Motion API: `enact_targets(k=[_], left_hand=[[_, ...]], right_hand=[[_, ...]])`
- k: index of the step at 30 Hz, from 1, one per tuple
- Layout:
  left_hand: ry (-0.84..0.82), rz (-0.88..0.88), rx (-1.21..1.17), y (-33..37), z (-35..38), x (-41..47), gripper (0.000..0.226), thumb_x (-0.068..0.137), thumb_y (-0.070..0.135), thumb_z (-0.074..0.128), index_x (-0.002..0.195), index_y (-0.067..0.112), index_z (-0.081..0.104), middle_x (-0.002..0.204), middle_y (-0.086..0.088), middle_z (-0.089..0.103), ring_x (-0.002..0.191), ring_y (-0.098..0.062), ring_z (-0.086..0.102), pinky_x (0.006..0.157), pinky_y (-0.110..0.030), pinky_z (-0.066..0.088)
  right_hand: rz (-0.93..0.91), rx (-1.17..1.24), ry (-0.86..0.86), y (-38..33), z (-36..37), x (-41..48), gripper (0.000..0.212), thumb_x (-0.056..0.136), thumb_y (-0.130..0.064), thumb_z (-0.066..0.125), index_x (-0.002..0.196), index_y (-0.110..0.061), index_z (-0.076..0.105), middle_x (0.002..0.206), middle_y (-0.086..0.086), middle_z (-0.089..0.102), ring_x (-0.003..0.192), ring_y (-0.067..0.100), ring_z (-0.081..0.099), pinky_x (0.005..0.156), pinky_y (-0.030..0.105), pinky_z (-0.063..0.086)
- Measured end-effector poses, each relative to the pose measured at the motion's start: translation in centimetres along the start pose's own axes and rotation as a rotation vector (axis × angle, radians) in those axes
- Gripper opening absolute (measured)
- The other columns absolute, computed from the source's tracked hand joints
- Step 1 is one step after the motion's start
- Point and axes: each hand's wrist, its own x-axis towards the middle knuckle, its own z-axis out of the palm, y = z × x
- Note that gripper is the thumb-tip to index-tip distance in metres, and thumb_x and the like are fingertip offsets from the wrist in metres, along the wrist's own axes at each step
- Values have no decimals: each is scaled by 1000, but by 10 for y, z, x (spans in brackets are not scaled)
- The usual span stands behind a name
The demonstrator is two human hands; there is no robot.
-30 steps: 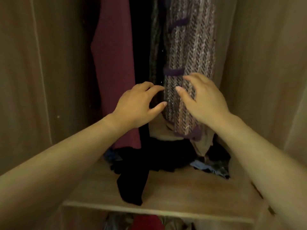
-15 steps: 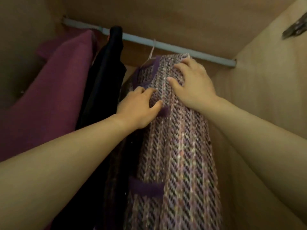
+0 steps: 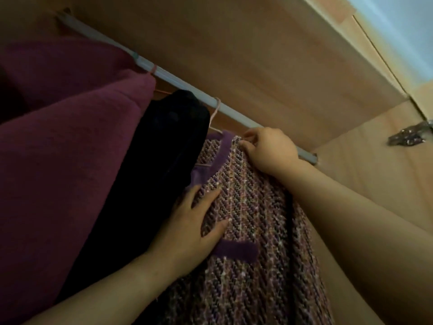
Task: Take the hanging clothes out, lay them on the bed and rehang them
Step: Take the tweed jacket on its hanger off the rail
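A purple tweed jacket (image 3: 253,214) with dark purple trim hangs on a pink hanger (image 3: 214,118) from the pale wardrobe rail (image 3: 178,80). My right hand (image 3: 269,151) pinches the jacket's shoulder just under the rail, fingers curled into the fabric. Lower down, my left hand (image 3: 194,226) grips the jacket's left front edge, thumb lying on the weave and fingers tucked behind it. Left of the jacket hang a black garment (image 3: 164,146) and a maroon one (image 3: 70,141).
The wooden wardrobe ceiling (image 3: 234,43) runs close above the rail. The right side wall (image 3: 375,160) stands just beyond my right arm and carries a metal hinge (image 3: 410,137). The rail's right end (image 3: 311,158) meets that wall.
The view has tilted upward from the wardrobe shelf to the rail. Both hands rose along the tweed jacket; the right one now pinches its shoulder and the left grips its front edge.
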Motion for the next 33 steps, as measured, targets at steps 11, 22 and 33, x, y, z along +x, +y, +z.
enact_targets(k=[11,22,33], left_hand=[[13,68,-36,-10,11,3,57,88,64,33,139,57,8,148,27,-9,139,0,-3,107,-16,6],[-91,23,125,7,8,-3,61,88,68,26,142,52,4,153,20,-5,142,-8,1,114,-27,9],[-112,159,156,50,18,-20,70,79,70,14,141,41,30,149,9,29,134,-12,31,106,-27,27]], right_hand=[[129,203,63,19,25,26,15,85,-31,67,99,-31,72,94,-2,69,85,18,62,73,32,52],[168,-27,195,63,-4,26,20,89,-23,59,103,-31,71,103,10,68,91,36,61,66,30,44],[132,232,251,150,-24,-104,12,84,-21,66,89,-27,75,76,-15,63,73,17,63,67,34,50]])
